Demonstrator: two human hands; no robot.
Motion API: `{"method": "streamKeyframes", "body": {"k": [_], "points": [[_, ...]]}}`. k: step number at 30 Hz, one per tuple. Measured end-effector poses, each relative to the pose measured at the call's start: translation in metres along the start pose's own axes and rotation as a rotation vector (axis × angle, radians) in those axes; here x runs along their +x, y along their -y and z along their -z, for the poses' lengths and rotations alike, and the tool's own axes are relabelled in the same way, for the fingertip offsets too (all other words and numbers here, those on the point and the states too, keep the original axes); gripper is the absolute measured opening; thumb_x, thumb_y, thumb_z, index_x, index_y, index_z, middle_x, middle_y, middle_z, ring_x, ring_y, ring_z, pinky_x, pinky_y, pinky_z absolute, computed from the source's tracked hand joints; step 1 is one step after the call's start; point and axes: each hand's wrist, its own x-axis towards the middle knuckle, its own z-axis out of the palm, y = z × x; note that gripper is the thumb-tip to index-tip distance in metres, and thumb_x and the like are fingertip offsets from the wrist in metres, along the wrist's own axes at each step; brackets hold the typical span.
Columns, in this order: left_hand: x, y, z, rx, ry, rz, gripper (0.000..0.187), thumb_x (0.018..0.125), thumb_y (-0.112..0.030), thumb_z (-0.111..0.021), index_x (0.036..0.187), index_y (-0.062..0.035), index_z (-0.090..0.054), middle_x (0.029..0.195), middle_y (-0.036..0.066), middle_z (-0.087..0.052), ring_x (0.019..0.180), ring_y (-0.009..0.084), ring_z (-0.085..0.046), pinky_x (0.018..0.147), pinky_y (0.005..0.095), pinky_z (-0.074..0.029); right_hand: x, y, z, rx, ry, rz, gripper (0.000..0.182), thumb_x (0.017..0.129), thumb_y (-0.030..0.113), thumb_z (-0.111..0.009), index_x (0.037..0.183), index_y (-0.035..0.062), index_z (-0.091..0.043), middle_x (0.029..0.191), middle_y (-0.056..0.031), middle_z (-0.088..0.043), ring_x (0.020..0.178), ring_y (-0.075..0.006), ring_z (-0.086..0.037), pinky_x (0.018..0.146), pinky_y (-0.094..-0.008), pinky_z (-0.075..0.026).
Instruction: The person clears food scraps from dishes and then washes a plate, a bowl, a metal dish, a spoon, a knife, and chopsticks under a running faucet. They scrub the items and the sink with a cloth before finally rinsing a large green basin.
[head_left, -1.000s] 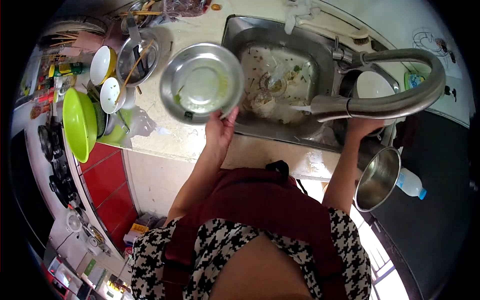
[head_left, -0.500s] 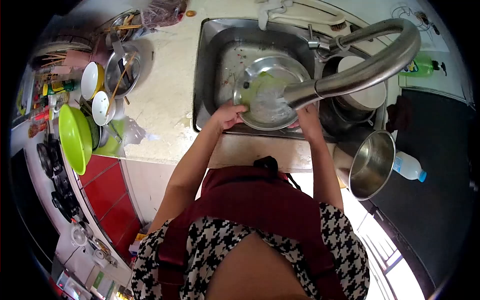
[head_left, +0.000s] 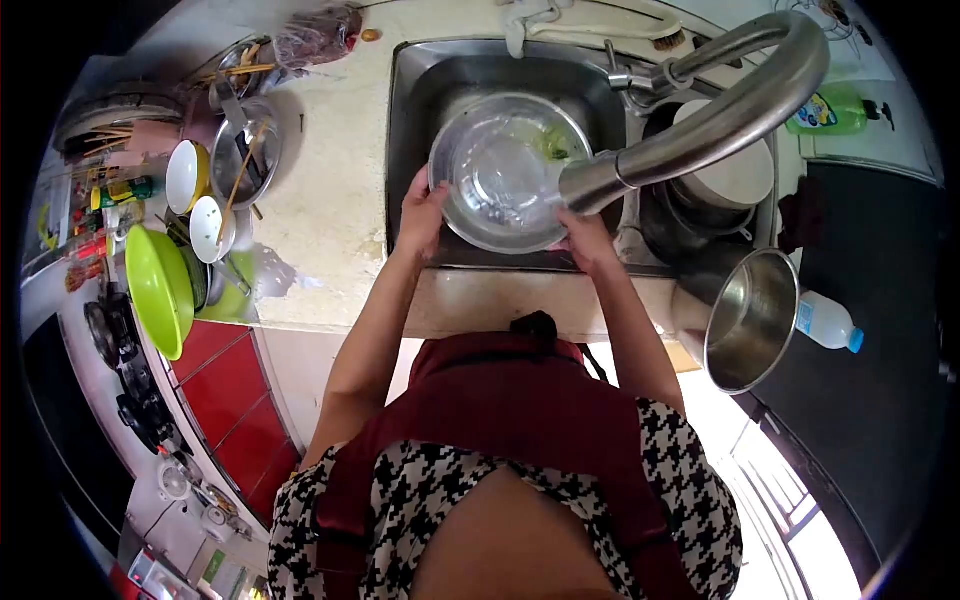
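Observation:
A shiny metal basin (head_left: 455, 205) holding water and a bit of green leaf (head_left: 553, 143) is raised in the sink (head_left: 408, 90). My left hand (head_left: 422, 218) grips its left rim, thumb on the near side. At the lower right, my right hand (head_left: 588, 240) holds the rim too, its fingers partly hidden under the basin and behind the faucet. The spout of the curved metal faucet (head_left: 720, 135) hangs over the basin's right side. Whether water is running from it is hard to make out.
Stacked pots with a white bowl (head_left: 738, 180) fill the sink's right side. A steel pot (head_left: 750, 320) stands at the counter's right edge, beside a plastic bottle (head_left: 828, 322). Bowls (head_left: 187, 178), a metal bowl with utensils (head_left: 262, 165) and a green basin (head_left: 155, 290) sit at left.
The basin has shifted left, both hands with it. The green leaf now lies at the basin's right side, and the scraps on the sink floor are no longer seen.

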Motion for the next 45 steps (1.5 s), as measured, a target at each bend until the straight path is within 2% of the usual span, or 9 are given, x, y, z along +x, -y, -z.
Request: {"method": "streamKeyframes", "body": {"k": [6, 12, 20, 22, 27, 30, 36, 41, 45], "points": [[0.01, 0.041, -0.019, -0.417, -0.003, 0.299, 0.023, 0.083, -0.009, -0.054, 0.106, -0.0103, -0.05, 0.09, 0.002, -0.058, 0.081, 0.0152, -0.057, 0.07, 0.03, -0.049, 0.017, 0.017, 0.011, -0.833, -0.13, 0.729, 0.035, 0.081, 0.013, -0.052, 0.113, 0.0006, -0.046, 0.101, -0.012, -0.056, 0.088, -0.0234, -0.059, 0.057, -0.0341, -0.056], [-0.003, 0.038, -0.029, -0.313, 0.184, 0.383, 0.039, 0.079, 0.002, -0.051, 0.115, -0.0071, -0.041, 0.1, 0.01, -0.056, 0.083, 0.0203, -0.058, 0.066, 0.0337, -0.055, -0.014, 0.062, 0.013, -0.195, -0.041, 0.011, 0.041, 0.081, 0.02, -0.054, 0.115, 0.0001, -0.044, 0.102, -0.0145, -0.055, 0.075, -0.0263, -0.062, 0.051, -0.0339, -0.055], [-0.027, -0.04, -0.012, 0.392, 0.129, 0.019, 0.074, 0.075, -0.006, -0.053, 0.136, -0.0045, -0.012, 0.109, 0.017, -0.051, 0.066, 0.0209, -0.061, 0.05, 0.0293, -0.054, 0.031, -0.026, 0.005, -0.128, -0.028, -0.161, 0.037, 0.078, 0.016, -0.058, 0.111, 0.0038, -0.045, 0.089, -0.0087, -0.055, 0.056, -0.0209, -0.057, 0.046, -0.0307, -0.052], [-0.035, -0.067, -0.019, 0.556, 0.143, -0.064, 0.075, 0.074, -0.006, -0.053, 0.137, -0.0047, -0.013, 0.111, 0.019, -0.05, 0.065, 0.0187, -0.061, 0.047, 0.0279, -0.052, 0.072, -0.055, 0.018, -0.212, 0.016, -0.163, 0.033, 0.079, 0.027, -0.061, 0.104, 0.0069, -0.053, 0.087, -0.0059, -0.058, 0.074, -0.0158, -0.058, 0.049, -0.0277, -0.049], [-0.057, -0.107, -0.033, 0.972, 0.009, -0.562, 0.066, 0.069, 0.001, -0.042, 0.133, -0.0059, -0.027, 0.124, 0.022, -0.044, 0.112, 0.0376, -0.044, 0.093, 0.0369, -0.038, 0.099, -0.041, 0.002, -0.236, -0.076, 0.095, 0.026, 0.082, 0.033, -0.056, 0.096, 0.0117, -0.054, 0.087, -0.003, -0.054, 0.08, -0.012, -0.053, 0.055, -0.0283, -0.047], [-0.051, -0.104, -0.024, 0.981, -0.069, -0.737, 0.061, 0.07, 0.001, -0.039, 0.13, -0.0057, -0.032, 0.123, 0.022, -0.044, 0.11, 0.0373, -0.046, 0.091, 0.0362, -0.039, 0.196, -0.116, 0.067, -0.041, 0.047, 0.316, 0.028, 0.086, 0.036, -0.049, 0.1, 0.0121, -0.054, 0.098, -0.0019, -0.052, 0.09, -0.0119, -0.05, 0.057, -0.0278, -0.047], [-0.005, -0.03, 0.003, 0.309, 0.004, 0.063, 0.04, 0.081, -0.002, -0.044, 0.121, -0.0079, -0.043, 0.105, 0.006, -0.057, 0.09, 0.017, -0.056, 0.075, 0.0299, -0.047, -0.004, 0.048, -0.004, -0.239, 0.095, 0.077, 0.051, 0.082, 0.031, -0.054, 0.125, 0.0084, -0.039, 0.108, -0.0107, -0.054, 0.093, -0.0199, -0.056, 0.062, -0.0346, -0.05], [0.017, 0.051, -0.035, -0.177, 0.183, 0.506, 0.029, 0.089, -0.025, -0.048, 0.112, -0.0075, -0.046, 0.102, 0.009, -0.056, 0.088, 0.0248, -0.057, 0.071, 0.0418, -0.051, -0.059, 0.09, 0.005, -0.811, -0.459, 0.39, 0.053, 0.076, 0.01, -0.049, 0.127, 0.0043, -0.034, 0.112, -0.0261, -0.05, 0.102, -0.0399, -0.05, 0.088, -0.0398, -0.039], [0.031, 0.062, -0.086, -0.201, 0.357, 0.638, 0.036, 0.091, -0.03, -0.041, 0.117, -0.0059, -0.041, 0.105, 0.013, -0.054, 0.087, 0.0278, -0.058, 0.071, 0.0443, -0.05, -0.107, 0.128, 0.011, -0.864, -0.693, 0.493, 0.058, 0.074, 0.009, -0.051, 0.129, 0.0049, -0.032, 0.108, -0.0241, -0.054, 0.096, -0.0397, -0.053, 0.08, -0.042, -0.043]]}}
